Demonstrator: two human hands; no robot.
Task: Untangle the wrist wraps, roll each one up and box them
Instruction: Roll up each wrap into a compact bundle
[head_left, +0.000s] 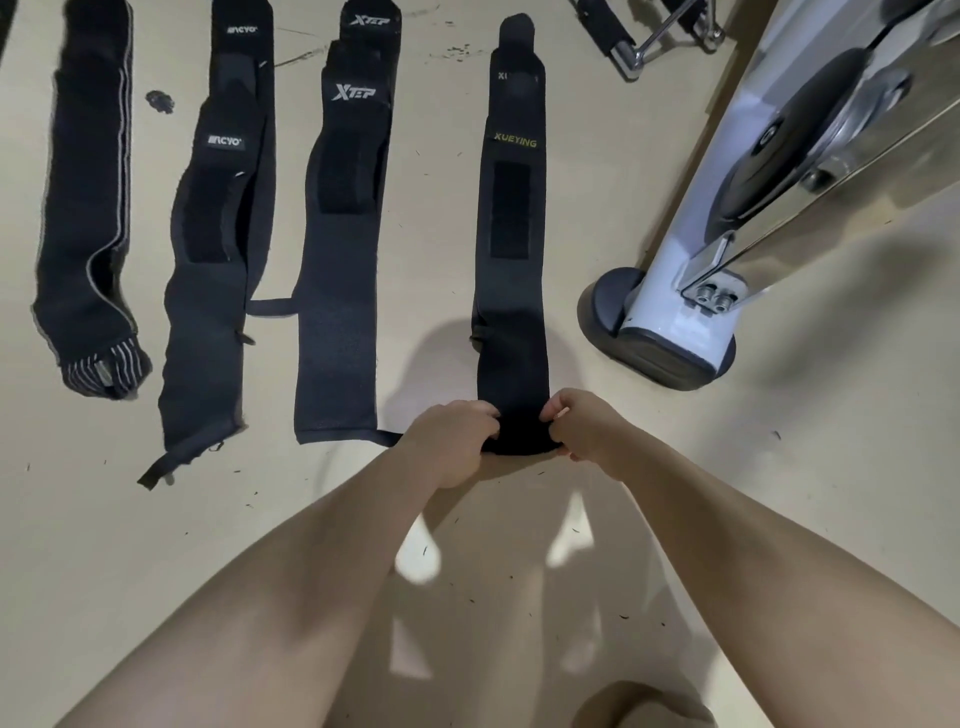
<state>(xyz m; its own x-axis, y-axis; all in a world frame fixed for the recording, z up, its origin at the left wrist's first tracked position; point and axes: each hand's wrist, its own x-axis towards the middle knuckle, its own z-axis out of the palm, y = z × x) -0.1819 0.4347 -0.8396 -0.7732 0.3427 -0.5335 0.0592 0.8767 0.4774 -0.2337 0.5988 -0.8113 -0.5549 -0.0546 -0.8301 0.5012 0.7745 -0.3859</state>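
wrist wrap (511, 249) end, both hands' grip

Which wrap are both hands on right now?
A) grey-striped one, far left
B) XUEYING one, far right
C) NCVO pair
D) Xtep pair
B: the left hand and right hand pinch the near end of the XUEYING wrap, which looks folded over into the start of a roll; the other wraps lie flat and untouched.

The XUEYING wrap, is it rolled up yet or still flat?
Mostly flat: the XUEYING wrap lies stretched along the floor; only its near end is curled between the left hand and right hand.
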